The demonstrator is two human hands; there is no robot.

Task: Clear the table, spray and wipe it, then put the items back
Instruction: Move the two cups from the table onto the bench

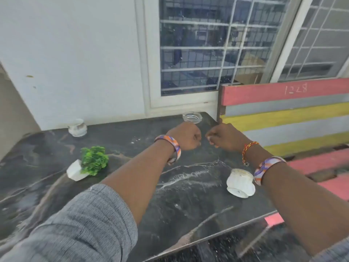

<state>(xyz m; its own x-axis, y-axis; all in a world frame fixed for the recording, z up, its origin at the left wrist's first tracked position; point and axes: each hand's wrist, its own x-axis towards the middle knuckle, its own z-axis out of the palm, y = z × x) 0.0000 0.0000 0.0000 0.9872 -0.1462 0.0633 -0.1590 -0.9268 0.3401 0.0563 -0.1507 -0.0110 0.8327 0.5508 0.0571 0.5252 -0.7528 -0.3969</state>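
**Dark stone table beneath a barred window, both hands curled above it**

The white wall (75,53) fills the 10 o'clock part of the view. At 12 o'clock is a window (207,46) with a white frame and a metal grille, its glass dusty and speckled. At 3 o'clock stands a slatted bench (283,114) painted in pink, grey and yellow bands, with a faint number on its top slat.

The table (132,186) takes up the lower half: a black stone slab with pale veins, streaked with white smears near its middle and toward 4 o'clock. Its front edge runs diagonally at 5 o'clock.

Two forearms reach in from 6 o'clock, the left in a grey knitted sleeve (79,224) pushed back to the elbow. Each wrist carries a patterned bangle; the right also has a red and yellow thread.

On the table, a white pot (240,183) lies tipped on its side at 4 o'clock, just beside the right wrist. A green plant in a white pot (88,163) lies tilted at 9 o'clock. A small white jar (77,127) sits upright at 10 o'clock near the wall. A clear glass bowl (192,117) sits at 12 o'clock on the far edge.

The left hand (186,136) is curled into a loose fist above the table, just before the bowl. The right hand (224,137) is close beside it, fingers bent inward; whether either pinches anything I cannot tell.
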